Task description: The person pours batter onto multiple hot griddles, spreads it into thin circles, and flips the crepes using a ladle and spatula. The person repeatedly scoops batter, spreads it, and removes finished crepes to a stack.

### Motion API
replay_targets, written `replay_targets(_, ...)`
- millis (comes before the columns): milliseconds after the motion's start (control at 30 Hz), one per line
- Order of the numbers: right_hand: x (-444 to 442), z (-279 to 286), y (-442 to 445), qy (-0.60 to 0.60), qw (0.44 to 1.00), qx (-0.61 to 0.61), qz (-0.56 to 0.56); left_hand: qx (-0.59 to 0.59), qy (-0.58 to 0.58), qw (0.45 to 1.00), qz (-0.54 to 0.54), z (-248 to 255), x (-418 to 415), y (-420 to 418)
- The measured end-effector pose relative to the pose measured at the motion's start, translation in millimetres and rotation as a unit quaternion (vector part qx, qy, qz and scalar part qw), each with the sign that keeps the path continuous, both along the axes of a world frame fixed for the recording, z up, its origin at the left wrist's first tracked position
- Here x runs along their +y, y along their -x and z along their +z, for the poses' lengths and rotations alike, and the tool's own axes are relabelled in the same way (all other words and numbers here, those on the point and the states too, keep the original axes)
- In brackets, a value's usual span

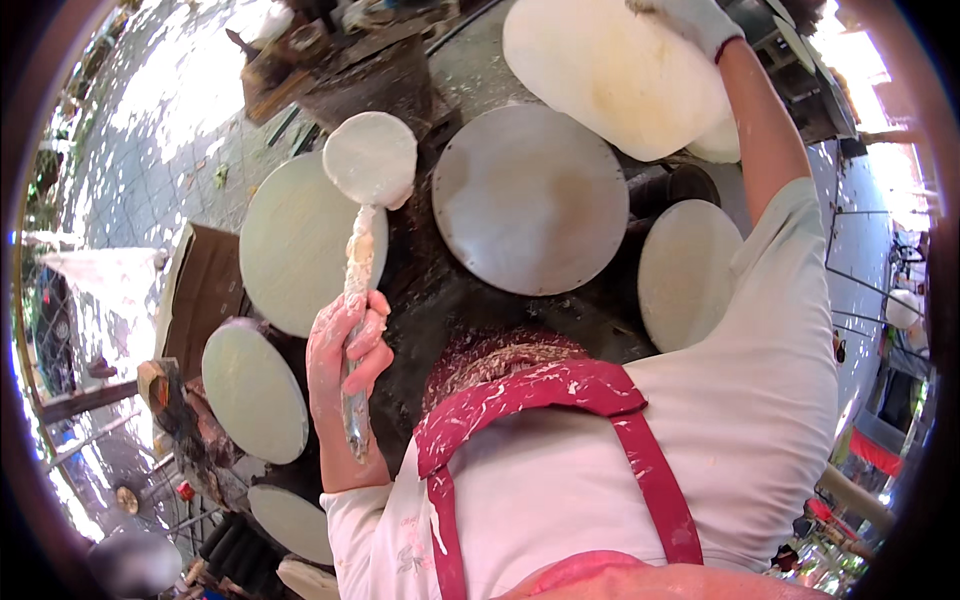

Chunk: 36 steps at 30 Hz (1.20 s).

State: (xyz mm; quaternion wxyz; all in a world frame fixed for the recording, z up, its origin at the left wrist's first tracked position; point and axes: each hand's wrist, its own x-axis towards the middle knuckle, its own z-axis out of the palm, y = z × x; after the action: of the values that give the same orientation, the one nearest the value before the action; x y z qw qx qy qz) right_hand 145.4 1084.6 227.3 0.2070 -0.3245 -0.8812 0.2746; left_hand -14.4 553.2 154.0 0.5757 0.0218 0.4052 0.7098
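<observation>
My left hand (351,349) is closed round the batter-crusted handle of a ladle (370,161), whose round bowl is full of white batter. The ladle is held up over a pale round disc (300,247). At the upper right my right hand (694,26), in a whitish glove with a dark red cuff, reaches to the far edge of a large pale flat sheet (619,75); its fingers are partly cut off by the frame edge, so its hold is unclear. A bare round metal griddle plate (531,199) lies in front of me, between the two hands.
More pale round discs stand at the right (688,276) and the left (255,391), with another lower left (291,523). A cardboard piece (202,289) is at the left, near a charred wood log (176,420). A soot-dark metal box (367,79) stands beyond the ladle.
</observation>
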Motion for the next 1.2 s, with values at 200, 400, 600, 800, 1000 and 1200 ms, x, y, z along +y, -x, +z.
replay_targets(200, 141.6, 28.2, -127.1, 0.053, 0.98, 0.078, -0.174, -0.021, -0.008, 0.999, 0.029, 2.2, 50.9, -39.5)
replay_targets(400, 210.1, -112.0, -295.7, -0.053, 0.915, 0.295, -0.269, 0.038, 0.019, 0.999, -0.026, 8.1, 108.3, -77.6)
replay_targets(600, 186.0, -275.6, -356.9, 0.073, 0.833, 0.344, -0.427, 0.043, 0.02, 0.998, -0.028, 11.0, 158.7, -123.9)
replay_targets(800, 140.8, -258.0, -329.8, 0.103, 0.867, 0.165, -0.458, 0.151, 0.093, 0.982, -0.072, -5.2, 191.7, -162.2)
replay_targets(1000, 74.5, -243.2, -327.5, -0.067, 0.887, 0.031, -0.457, 0.326, 0.184, 0.903, -0.209, -89.5, 236.5, -174.7)
replay_targets(1200, -136.3, -252.0, -284.8, 0.248, 0.917, 0.241, -0.2, 0.777, 0.195, 0.558, -0.217, -240.7, 229.8, -154.4)
